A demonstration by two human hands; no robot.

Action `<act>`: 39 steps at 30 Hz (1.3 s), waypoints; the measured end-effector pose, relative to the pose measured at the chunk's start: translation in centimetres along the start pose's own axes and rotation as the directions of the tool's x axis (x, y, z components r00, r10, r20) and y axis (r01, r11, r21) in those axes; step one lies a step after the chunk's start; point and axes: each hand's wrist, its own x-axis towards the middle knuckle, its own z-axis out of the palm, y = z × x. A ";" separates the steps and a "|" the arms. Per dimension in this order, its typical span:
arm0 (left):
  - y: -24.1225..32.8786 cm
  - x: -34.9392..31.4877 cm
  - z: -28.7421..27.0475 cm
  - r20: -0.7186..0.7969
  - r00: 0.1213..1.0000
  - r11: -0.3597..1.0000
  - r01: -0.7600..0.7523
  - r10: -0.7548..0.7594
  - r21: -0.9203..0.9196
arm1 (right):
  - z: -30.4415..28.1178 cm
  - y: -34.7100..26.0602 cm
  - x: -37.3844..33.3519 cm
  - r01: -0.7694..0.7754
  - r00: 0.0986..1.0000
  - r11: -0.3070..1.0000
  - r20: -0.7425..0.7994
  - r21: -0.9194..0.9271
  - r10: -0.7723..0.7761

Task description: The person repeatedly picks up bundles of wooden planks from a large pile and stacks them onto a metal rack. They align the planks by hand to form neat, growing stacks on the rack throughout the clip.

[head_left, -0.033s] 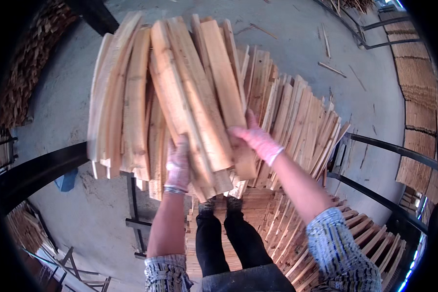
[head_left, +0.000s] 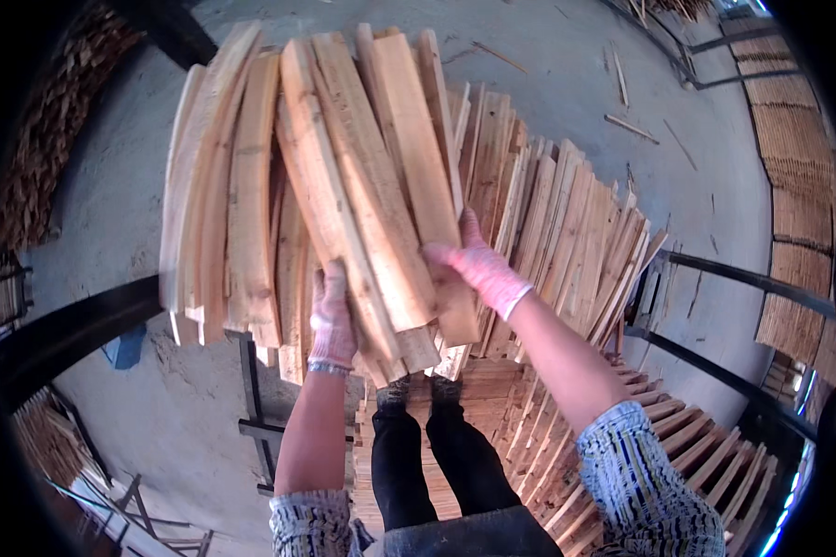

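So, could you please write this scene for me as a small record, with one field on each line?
Left hand: gloved, against the left side of the middle boards
Right hand: gloved, at the lower right of the same boards
Grip: how far the fingers close is partly hidden
Left of them: more upright boards
Right of them: a leaning row of boards
Floor: grey, with loose wooden strips
Clothing: patterned sleeves, dark trousers
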 end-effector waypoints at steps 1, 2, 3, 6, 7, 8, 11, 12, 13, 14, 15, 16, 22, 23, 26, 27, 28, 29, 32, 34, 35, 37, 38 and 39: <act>-0.7 1.0 -1.4 0.051 0.998 0.992 0.053 -0.047 -0.115 | -0.1 1.1 0.5 -0.071 0.996 0.993 0.056 0.098 0.066; 0.6 0.3 -0.4 0.020 0.990 0.990 0.137 -0.136 -0.045 | -0.6 1.8 0.8 -0.058 0.994 0.986 0.098 0.154 0.043; 0.0 0.1 -0.2 0.011 0.992 0.991 0.126 -0.126 -0.036 | -1.4 2.3 1.1 -0.044 0.990 0.977 0.138 0.210 0.015; -1.0 -0.5 0.4 0.058 0.994 0.995 0.098 -0.097 -0.005 | -2.1 3.9 0.4 0.029 0.993 0.975 0.109 0.220 -0.054; -1.3 -1.2 0.4 0.087 0.992 0.996 0.092 -0.092 0.005 | -2.8 4.6 0.2 0.006 0.993 0.978 0.116 0.208 -0.031; -1.3 -2.0 0.7 0.114 0.988 0.994 0.106 -0.108 0.031 | -3.6 4.9 -0.4 -0.016 0.993 0.980 0.121 0.201 -0.009; -1.5 -7.2 0.2 0.149 0.978 0.987 0.134 -0.146 0.091 | -5.2 4.0 -6.1 -0.100 0.978 0.990 0.191 0.102 0.079; -1.8 -9.4 -0.1 0.161 0.974 0.983 0.145 -0.161 0.109 | -6.1 3.4 -8.6 -0.136 0.969 0.990 0.213 0.048 0.123; -2.0 -12.0 -0.5 0.191 0.960 0.977 0.186 -0.203 0.100 | -6.7 3.0 -11.3 -0.122 0.968 0.991 0.226 0.054 0.106; -2.2 -14.9 -1.1 0.219 0.944 0.968 0.232 -0.248 0.099 | -7.2 3.4 -14.1 -0.112 0.966 0.992 0.239 0.066 0.093; -2.3 -18.2 -1.7 0.238 0.921 0.951 0.301 -0.310 0.073 | -8.2 5.0 -17.4 -0.237 0.944 0.960 0.271 0.149 0.190; -2.5 -21.5 -2.8 0.258 0.891 0.927 0.372 -0.372 0.054 | -9.0 6.8 -20.8 -0.358 0.909 0.904 0.309 0.233 0.281; -4.5 -24.3 -8.0 0.292 0.703 0.649 0.711 -0.648 -0.270 | -6.7 13.9 -29.8 -0.583 0.806 0.495 0.382 0.644 0.453; -6.3 -23.4 -8.3 0.263 0.743 0.719 0.666 -0.616 -0.197 | -5.8 15.1 -28.2 -0.557 0.821 0.471 0.368 0.684 0.436; -11.1 -22.3 -9.3 0.172 0.879 0.887 0.459 -0.444 -0.057 | -6.4 17.2 -24.1 -0.519 0.855 0.643 0.333 0.563 0.399; -11.2 -23.0 -10.0 0.168 0.842 0.849 0.526 -0.512 -0.047 | -6.5 17.0 -24.1 -0.518 0.855 0.670 0.337 0.532 0.394; -11.1 -23.1 -10.7 0.173 0.808 0.816 0.577 -0.564 -0.037 | -6.4 17.2 -24.4 -0.499 0.865 0.706 0.335 0.502 0.373; -9.5 -23.6 -9.1 0.067 0.824 0.827 0.561 -0.562 0.042 | -6.2 18.7 -24.7 -0.414 0.906 0.805 0.280 0.425 0.318; -7.6 -25.7 -8.2 0.122 0.868 0.874 0.486 -0.482 -0.011 | -5.7 20.7 -27.5 -0.280 0.940 0.894 0.287 0.349 0.182; -5.6 -28.0 -7.6 0.138 0.885 0.894 0.447 -0.446 0.026 | -5.8 20.0 -29.9 -0.293 0.934 0.889 0.306 0.351 0.187; -3.9 -29.3 -7.0 0.153 0.894 0.907 0.419 -0.421 0.042 | -6.1 18.3 -30.8 -0.295 0.935 0.878 0.302 0.377 0.184; -0.6 -30.5 -5.4 0.172 0.919 0.934 0.352 -0.356 0.056 | -6.4 15.1 -32.2 -0.295 0.940 0.855 0.292 0.426 0.179; 1.4 -31.1 -4.3 0.192 0.929 0.948 0.311 -0.317 0.063 | -6.9 12.8 -32.8 -0.280 0.947 0.848 0.274 0.450 0.167; 3.2 -31.4 -3.4 0.213 0.943 0.967 0.249 -0.254 0.051 | -7.0 9.3 -33.4 -0.174 0.973 0.837 0.223 0.519 0.065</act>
